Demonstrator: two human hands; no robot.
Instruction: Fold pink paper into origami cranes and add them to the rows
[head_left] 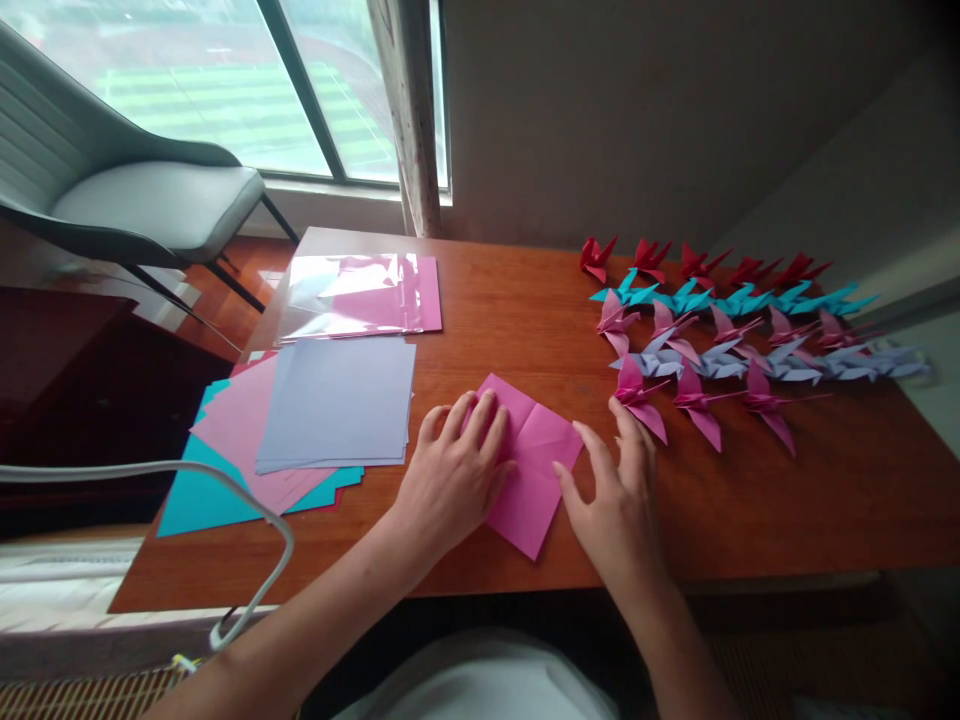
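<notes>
A creased pink paper square (534,470) lies turned like a diamond near the front edge of the wooden table (517,310). My left hand (454,475) rests flat on its left half, fingers stretched out. My right hand (619,490) lies open beside the paper's right corner, thumb touching the edge, fingertips near a pink paper crane (639,397). Neither hand holds anything.
Rows of folded cranes (739,325) in red, teal, pink and lilac fill the table's right side. A stack of lilac, pink and teal sheets (300,425) lies at left, a plastic sleeve of pink paper (360,293) behind it. A grey chair (142,200) stands by the window. A white cable (247,510) crosses lower left.
</notes>
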